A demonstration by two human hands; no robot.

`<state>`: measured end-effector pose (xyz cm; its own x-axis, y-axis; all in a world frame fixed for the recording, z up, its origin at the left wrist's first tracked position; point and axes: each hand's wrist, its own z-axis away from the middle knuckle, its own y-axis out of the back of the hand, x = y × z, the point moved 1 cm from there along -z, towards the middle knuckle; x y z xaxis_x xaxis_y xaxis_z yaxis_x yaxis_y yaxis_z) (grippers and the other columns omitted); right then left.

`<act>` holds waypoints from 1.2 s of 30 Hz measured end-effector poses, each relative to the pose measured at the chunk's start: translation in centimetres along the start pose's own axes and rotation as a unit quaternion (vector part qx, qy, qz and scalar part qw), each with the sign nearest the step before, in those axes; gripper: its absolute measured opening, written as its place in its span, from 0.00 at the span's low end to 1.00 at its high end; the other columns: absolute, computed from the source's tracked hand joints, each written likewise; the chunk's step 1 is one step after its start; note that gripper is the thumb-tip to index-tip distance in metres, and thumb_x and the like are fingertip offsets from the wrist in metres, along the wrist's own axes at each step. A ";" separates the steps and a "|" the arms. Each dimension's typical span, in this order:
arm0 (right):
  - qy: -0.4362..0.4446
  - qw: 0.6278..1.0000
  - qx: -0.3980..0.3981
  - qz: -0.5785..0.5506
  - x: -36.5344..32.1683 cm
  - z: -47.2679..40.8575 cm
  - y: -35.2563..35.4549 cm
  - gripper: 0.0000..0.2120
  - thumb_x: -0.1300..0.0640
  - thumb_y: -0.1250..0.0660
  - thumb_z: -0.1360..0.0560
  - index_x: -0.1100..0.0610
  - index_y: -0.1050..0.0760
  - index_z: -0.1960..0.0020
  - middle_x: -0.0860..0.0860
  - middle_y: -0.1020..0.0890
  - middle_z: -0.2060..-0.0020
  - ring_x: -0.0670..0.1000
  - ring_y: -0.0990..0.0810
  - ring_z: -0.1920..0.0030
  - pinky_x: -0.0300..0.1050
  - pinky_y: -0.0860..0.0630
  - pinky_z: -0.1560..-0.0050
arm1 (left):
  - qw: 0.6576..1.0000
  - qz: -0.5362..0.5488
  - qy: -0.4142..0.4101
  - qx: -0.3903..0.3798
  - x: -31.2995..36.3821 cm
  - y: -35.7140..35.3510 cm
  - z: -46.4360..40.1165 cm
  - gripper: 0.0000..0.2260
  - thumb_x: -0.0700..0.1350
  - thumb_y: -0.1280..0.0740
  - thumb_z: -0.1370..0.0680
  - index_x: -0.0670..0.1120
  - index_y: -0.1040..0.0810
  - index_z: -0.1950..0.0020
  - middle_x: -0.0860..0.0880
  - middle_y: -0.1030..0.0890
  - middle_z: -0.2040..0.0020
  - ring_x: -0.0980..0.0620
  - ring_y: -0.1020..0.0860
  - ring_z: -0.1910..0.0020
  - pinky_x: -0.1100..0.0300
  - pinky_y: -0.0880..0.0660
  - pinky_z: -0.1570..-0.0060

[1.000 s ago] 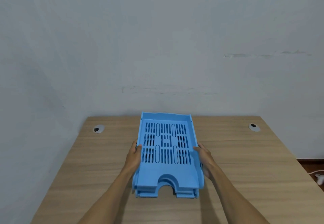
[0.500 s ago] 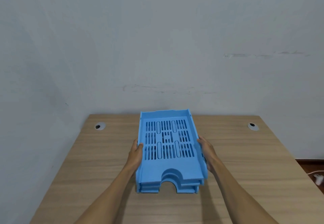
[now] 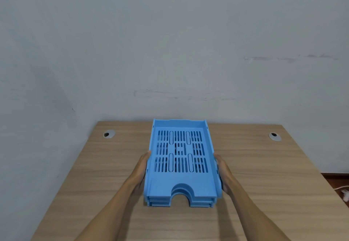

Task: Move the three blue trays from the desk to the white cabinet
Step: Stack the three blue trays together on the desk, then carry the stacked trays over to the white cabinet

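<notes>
Head view: you have the trays (image 3: 181,163) nested as one stack, and your left hand (image 3: 141,171) and right hand (image 3: 223,174) press flat against its two long sides, palms inward, each gripping a side wall. That two-sided clamp makes sense, since it lets you carry all three at once without the nest sliding apart. The stack sits over the middle of the desk (image 3: 264,174), its far end close to the back edge by the wall, its notched front end pointing at you. It looks tipped, front end slightly raised, though you cannot tell for sure whether it is clear of the wood. Two grommets (image 3: 109,134) sit near the back corners, well apart from the stack. The cabinet is not in view, so the carrying is all to come.
</notes>
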<state>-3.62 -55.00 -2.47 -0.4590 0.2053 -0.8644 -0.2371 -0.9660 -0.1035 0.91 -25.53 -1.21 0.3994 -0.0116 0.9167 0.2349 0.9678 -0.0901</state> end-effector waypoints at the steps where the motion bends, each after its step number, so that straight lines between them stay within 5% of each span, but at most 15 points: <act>1: -0.016 1.000 -0.013 -0.011 0.3 0.2 0.1 0.30 0.38 0.47 0.20 0.59 0.24 0.34 0.64 0.16 0.44 0.64 0.16 0.46 0.61 0.20 0.43 | 0.999 0.026 0.012 -0.014 -0.2 0.0 0.6 0.29 0.63 0.48 0.20 0.42 0.23 0.36 0.36 0.17 0.43 0.39 0.17 0.46 0.48 0.18 0.50; 5: -0.050 0.994 -0.071 -0.073 1.1 0.5 0.1 0.35 0.33 0.46 0.22 0.62 0.20 0.39 0.67 0.16 0.46 0.64 0.15 0.52 0.56 0.18 0.52 | 0.994 0.090 0.048 -0.045 -2.0 -0.1 1.4 0.34 0.68 0.50 0.22 0.43 0.21 0.38 0.35 0.17 0.44 0.36 0.17 0.46 0.45 0.19 0.49; 13: -0.071 0.978 -0.102 -0.170 2.9 -0.2 -0.4 0.38 0.29 0.40 0.27 0.62 0.21 0.36 0.67 0.19 0.43 0.65 0.19 0.47 0.65 0.26 0.38 | 0.962 0.251 0.085 -0.073 -3.8 -0.7 -0.1 0.35 0.71 0.41 0.27 0.43 0.19 0.39 0.34 0.18 0.42 0.37 0.17 0.48 0.45 0.19 0.53; 22: -0.074 0.981 -0.084 -0.155 3.2 -0.8 -0.1 0.43 0.27 0.39 0.29 0.64 0.25 0.33 0.70 0.23 0.37 0.66 0.22 0.44 0.71 0.33 0.32 | 0.964 0.239 0.094 -0.071 -3.9 -0.8 -0.6 0.35 0.71 0.38 0.29 0.44 0.18 0.40 0.34 0.18 0.42 0.36 0.17 0.47 0.45 0.20 0.52; 28: -0.070 0.975 -0.106 -0.181 1.0 0.8 -0.7 0.40 0.29 0.39 0.27 0.63 0.24 0.34 0.66 0.18 0.45 0.63 0.17 0.50 0.58 0.19 0.50 | 0.962 0.252 0.086 -0.064 -2.3 -1.1 0.2 0.33 0.69 0.40 0.26 0.41 0.18 0.41 0.34 0.17 0.44 0.38 0.17 0.50 0.45 0.19 0.54; 36: -0.033 0.978 -0.115 -0.172 -2.7 2.6 -1.1 0.37 0.29 0.39 0.28 0.60 0.21 0.38 0.64 0.17 0.47 0.62 0.16 0.51 0.58 0.19 0.49 | 0.968 0.236 0.039 -0.075 2.4 -1.6 2.2 0.31 0.67 0.43 0.23 0.42 0.17 0.45 0.37 0.16 0.49 0.39 0.17 0.51 0.45 0.20 0.49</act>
<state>-4.36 -54.04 1.32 -0.4420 0.5259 -0.7267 -0.1920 -0.8468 -0.4961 -0.40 -26.52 2.00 0.5571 0.3994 0.7281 0.1331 0.8225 -0.5530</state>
